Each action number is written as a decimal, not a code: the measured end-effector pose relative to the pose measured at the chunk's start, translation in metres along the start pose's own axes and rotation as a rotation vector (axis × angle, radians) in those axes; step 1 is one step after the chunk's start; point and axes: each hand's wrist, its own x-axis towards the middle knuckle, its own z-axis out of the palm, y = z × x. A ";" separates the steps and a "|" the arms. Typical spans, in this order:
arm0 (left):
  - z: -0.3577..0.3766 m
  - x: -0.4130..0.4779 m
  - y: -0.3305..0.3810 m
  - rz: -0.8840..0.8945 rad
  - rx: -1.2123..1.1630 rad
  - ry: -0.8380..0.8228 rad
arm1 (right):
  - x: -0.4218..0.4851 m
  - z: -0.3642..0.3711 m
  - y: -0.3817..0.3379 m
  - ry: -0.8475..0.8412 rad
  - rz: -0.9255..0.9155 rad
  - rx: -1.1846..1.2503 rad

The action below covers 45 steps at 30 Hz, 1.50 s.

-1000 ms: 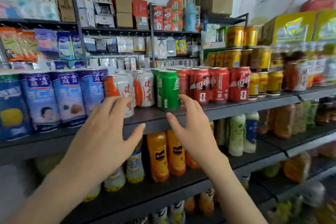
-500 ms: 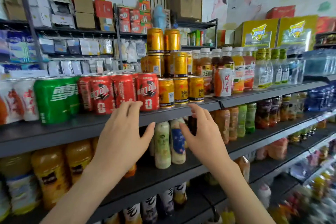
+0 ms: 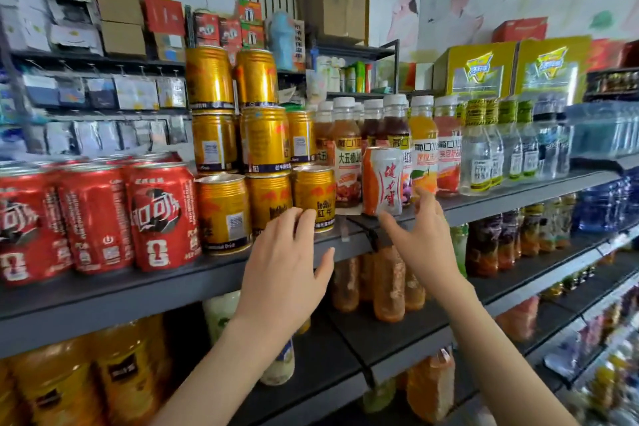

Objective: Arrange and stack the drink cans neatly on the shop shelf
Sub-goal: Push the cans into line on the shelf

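White-and-orange can [image 3: 382,180] stands on the shelf [image 3: 138,290] just above the right hand [image 3: 425,239], which is spread wide; the left hand [image 3: 287,266], relaxed, reaches a gold can [image 3: 313,194].

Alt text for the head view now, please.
Two open hands hover at a shop shelf: the right hand beside a lone white-and-orange can standing before bottles, the left hand in front of stacked gold cans. Red cans stand further left.

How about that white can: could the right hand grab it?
Probably yes. The right hand is open right by the white can, thumb and fingers spread near its base. The can stands at the shelf front, ahead of the bottles, with nothing in between.
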 end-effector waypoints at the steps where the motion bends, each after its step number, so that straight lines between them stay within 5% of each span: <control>1: 0.006 0.003 0.002 -0.009 0.012 -0.008 | 0.008 0.002 0.003 0.004 -0.004 0.000; 20: 0.017 -0.006 0.031 -0.220 0.262 0.005 | 0.051 0.013 0.008 -0.109 -0.012 0.117; 27: -0.013 -0.032 0.015 -0.241 0.296 0.030 | 0.009 -0.005 -0.023 -0.179 -0.197 0.304; 45: -0.173 -0.170 -0.221 -0.303 0.477 0.177 | -0.182 0.126 -0.264 -0.557 -0.289 0.641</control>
